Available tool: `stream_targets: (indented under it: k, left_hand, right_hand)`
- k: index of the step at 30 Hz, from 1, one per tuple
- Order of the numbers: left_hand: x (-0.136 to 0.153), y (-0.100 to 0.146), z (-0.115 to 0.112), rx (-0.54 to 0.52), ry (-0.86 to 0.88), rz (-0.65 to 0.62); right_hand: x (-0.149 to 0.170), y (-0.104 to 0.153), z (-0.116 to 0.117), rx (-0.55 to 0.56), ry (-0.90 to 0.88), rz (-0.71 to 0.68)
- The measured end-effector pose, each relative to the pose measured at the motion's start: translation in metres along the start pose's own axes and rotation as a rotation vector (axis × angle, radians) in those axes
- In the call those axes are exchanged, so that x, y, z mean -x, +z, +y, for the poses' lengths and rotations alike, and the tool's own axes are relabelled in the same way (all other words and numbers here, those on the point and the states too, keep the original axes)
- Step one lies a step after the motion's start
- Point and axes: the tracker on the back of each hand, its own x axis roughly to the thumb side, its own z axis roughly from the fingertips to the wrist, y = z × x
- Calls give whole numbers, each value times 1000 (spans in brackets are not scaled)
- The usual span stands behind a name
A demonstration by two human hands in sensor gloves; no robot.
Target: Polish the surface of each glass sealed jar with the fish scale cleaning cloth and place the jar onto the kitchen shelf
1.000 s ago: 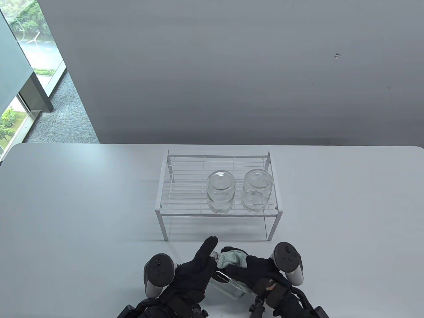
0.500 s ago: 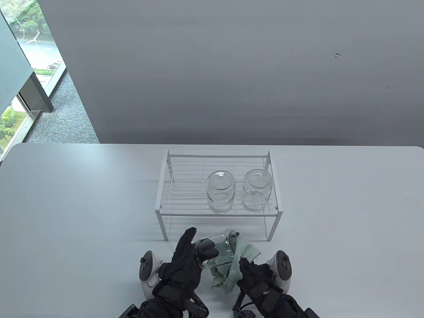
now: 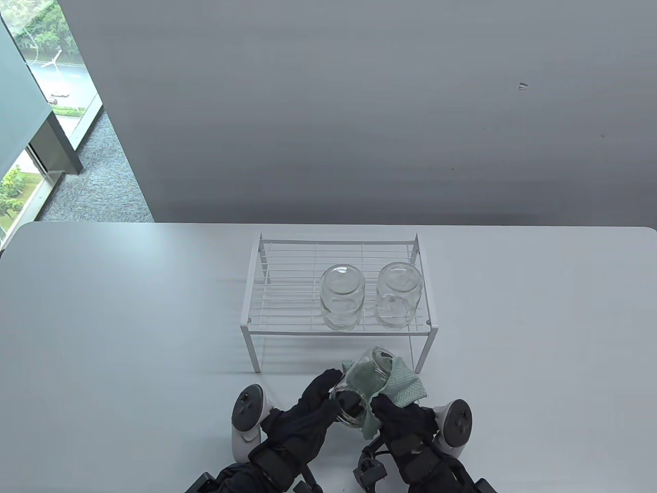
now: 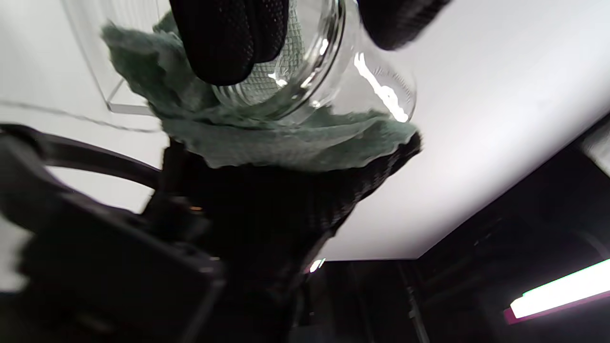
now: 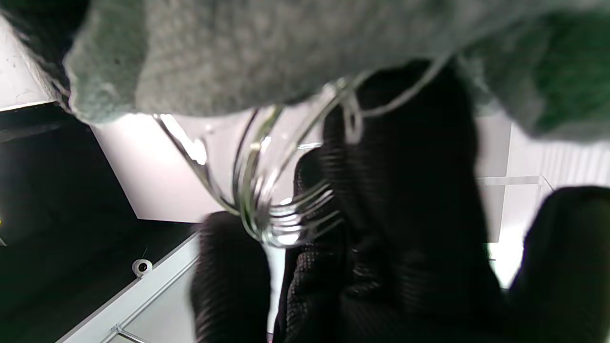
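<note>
Glass, smooth and see-through, is the main worry here: the jar (image 3: pixel 365 390) is being held tilted in the air above the surface (image 3: pixel 128 334), just in front of the kitchen shelf (image 3: pixel 339 287), and a slick wall under a sliding cloth could slip out and drop. The left hand (image 3: pixel 308 416) is reaching up from below with its fingers hooked in at the jar's mouth, so it is gripping the rim; if the rubbing pushes against that hold, the jar could twist loose. The right hand (image 3: pixel 400 421) is cupping the jar's side through the green cleaning cloth (image 3: pixel 405 387), fingers curled onto the fabric. The wrist views are blurred, so how firmly the thumb is pressing is unclear. Two other jars (image 3: pixel 343 298) are already standing on the shelf, and a careless lift toward it could knock them.
</note>
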Motion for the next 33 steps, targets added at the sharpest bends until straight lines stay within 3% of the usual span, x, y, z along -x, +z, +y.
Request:
stream_targets:
  k: [4, 9, 14, 18, 20, 26, 33]
  left_hand:
    - [-10, 3, 1, -9, -307, 67]
    - [-13, 5, 2, 127, -438, 141]
    - [2, 4, 0, 68, -305, 151]
    - [11, 4, 6, 22, -183, 201]
    - [14, 4, 7, 43, -107, 212]
    - [28, 1, 11, 149, 185, 265]
    - [20, 1, 32, 43, 228, 205]
  right_hand:
    - [3, 0, -2, -48, 65, 21]
    - [5, 1, 4, -138, 60, 65]
    - [3, 3, 11, -204, 145, 29]
    - [-7, 0, 20, -245, 301, -127]
    - [-11, 0, 22, -248, 348, -158]
    - [-18, -1, 27, -408, 370, -193]
    - [-26, 0, 29, -461, 386, -258]
